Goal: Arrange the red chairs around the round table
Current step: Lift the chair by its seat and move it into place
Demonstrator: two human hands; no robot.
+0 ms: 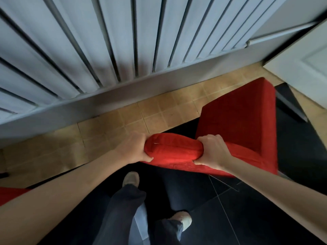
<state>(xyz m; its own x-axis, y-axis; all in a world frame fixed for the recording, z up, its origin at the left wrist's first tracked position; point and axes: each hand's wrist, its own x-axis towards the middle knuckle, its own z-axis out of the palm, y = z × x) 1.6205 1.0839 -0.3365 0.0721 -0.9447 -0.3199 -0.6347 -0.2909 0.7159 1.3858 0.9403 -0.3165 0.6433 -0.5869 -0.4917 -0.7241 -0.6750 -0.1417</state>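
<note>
A red upholstered chair (237,121) stands in front of me, its seat pointing away towards the upper right. My left hand (134,149) grips the left end of its padded backrest top. My right hand (212,152) grips the right end of the same backrest top. A corner of a second red chair (10,193) shows at the left edge, partly hidden behind my left forearm. No round table is in view.
A white slatted wall panel (123,41) with a grey base runs across the top. Tan floor tiles (123,121) lie along it, dark tiles (230,209) under my feet. A white cabinet (304,68) stands at the upper right, beside a dark metal leg (290,106).
</note>
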